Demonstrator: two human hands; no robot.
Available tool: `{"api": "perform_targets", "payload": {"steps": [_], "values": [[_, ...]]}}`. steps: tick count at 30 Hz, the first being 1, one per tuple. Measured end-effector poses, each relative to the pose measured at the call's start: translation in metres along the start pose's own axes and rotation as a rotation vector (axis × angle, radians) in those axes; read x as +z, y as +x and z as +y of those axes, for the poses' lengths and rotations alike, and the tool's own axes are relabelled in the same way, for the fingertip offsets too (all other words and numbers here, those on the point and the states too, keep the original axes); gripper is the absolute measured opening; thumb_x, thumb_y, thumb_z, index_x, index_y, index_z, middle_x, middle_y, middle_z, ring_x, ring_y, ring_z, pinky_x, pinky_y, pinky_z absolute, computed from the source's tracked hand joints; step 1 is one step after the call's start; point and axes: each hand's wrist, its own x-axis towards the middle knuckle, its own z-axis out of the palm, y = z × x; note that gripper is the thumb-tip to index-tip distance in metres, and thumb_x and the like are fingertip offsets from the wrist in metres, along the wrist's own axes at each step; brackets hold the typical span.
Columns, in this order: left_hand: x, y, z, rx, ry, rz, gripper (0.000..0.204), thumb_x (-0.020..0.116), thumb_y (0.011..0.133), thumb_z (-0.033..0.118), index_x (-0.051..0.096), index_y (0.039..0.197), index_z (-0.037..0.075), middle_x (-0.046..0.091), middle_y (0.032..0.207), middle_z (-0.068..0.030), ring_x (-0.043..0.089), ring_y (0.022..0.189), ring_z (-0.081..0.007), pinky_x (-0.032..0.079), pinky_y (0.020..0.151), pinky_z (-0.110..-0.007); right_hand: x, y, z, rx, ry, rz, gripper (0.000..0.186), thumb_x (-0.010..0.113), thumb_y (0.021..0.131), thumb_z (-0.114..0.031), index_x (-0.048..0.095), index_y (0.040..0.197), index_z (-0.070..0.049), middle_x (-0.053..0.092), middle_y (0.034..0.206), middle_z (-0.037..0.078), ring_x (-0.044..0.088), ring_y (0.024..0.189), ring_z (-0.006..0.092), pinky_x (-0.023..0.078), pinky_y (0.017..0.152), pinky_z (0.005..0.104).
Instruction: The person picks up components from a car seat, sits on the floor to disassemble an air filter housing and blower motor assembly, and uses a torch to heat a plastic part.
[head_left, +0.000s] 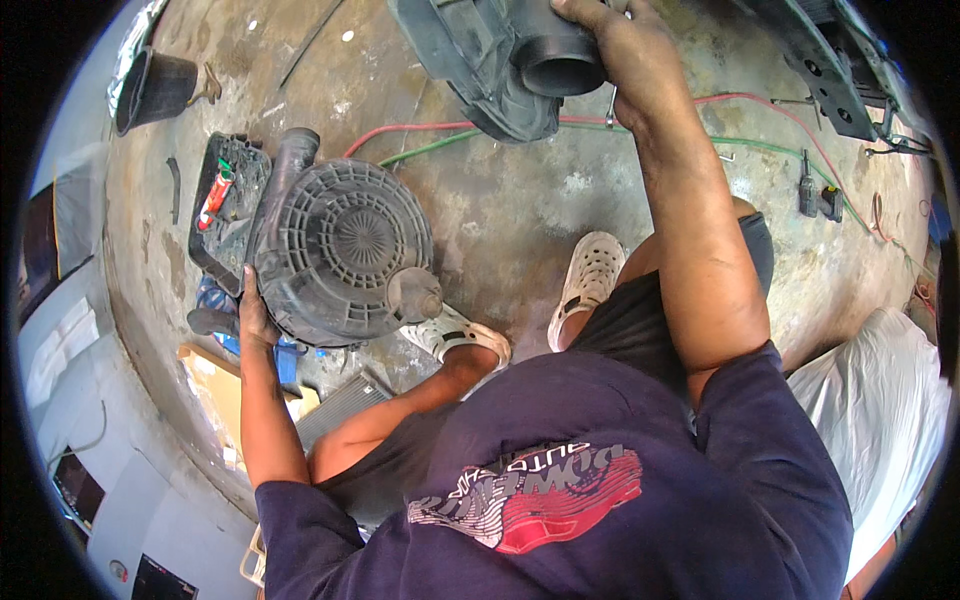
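One o'clock, my right hand (636, 55) clasps the spouted cover (470, 65); nine, my left hand (257, 320) clamps the round housing (350, 235), fingers apparently underneath. Likely stiff, light; rims hold best.

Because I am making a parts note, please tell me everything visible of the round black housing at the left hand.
The round black housing looks like dusty plastic, its upturned face a grid of rings and radial ribs. A pipe stub projects at upper left, a rounded knob at lower right. The left hand holds its lower-left edge; support underneath is hidden.
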Motion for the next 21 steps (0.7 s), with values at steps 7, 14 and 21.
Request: {"api": "perform_targets", "payload": {"steps": [7, 14, 21], "values": [[0.152, -0.049, 0.072, 0.286, 0.559, 0.089, 0.043, 0.069, 0.098, 0.041, 0.072, 0.104, -0.001, 0.07, 0.091, -0.0059, 0.062, 0.076, -0.0156, 0.052, 0.073, -0.032, -0.025, 0.017, 0.008, -0.021, -0.028, 0.041, 0.047, 0.081, 0.08, -0.024, 0.061, 0.11, 0.006, 0.068, 0.097, 0.014, 0.065, 0.085, 0.022, 0.052, 0.079, 0.0344], [0.237, -0.064, 0.043, 0.935, 1.35, 0.195, 0.049, 0.075, 0.089, 0.045, 0.069, 0.081, -0.003, 0.066, 0.114, -0.0308, 0.067, 0.078, -0.0437, 0.054, 0.081, -0.049, -0.03, 0.014, 0.01, -0.052, -0.279, 0.107, 0.051, 0.082, 0.074, -0.028, 0.061, 0.103, 0.008, 0.069, 0.091, 0.021, 0.066, 0.083, 0.0259, 0.052, 0.075, 0.0373], [0.29, -0.026, -0.084, 0.537, 1.59, -0.132, 0.027, 0.053, 0.099, 0.021, 0.067, 0.108, 0.0, 0.041, 0.148, -0.0385, 0.069, 0.098, -0.0471, 0.058, 0.086, -0.05, -0.022, 0.002, 0.008, -0.106, -0.569, 0.018, 0.065, 0.082, 0.074, -0.031, 0.06, 0.116, 0.013, 0.071, 0.107, 0.028, 0.07, 0.099, 0.0372, 0.052, 0.089, 0.0394]]}}
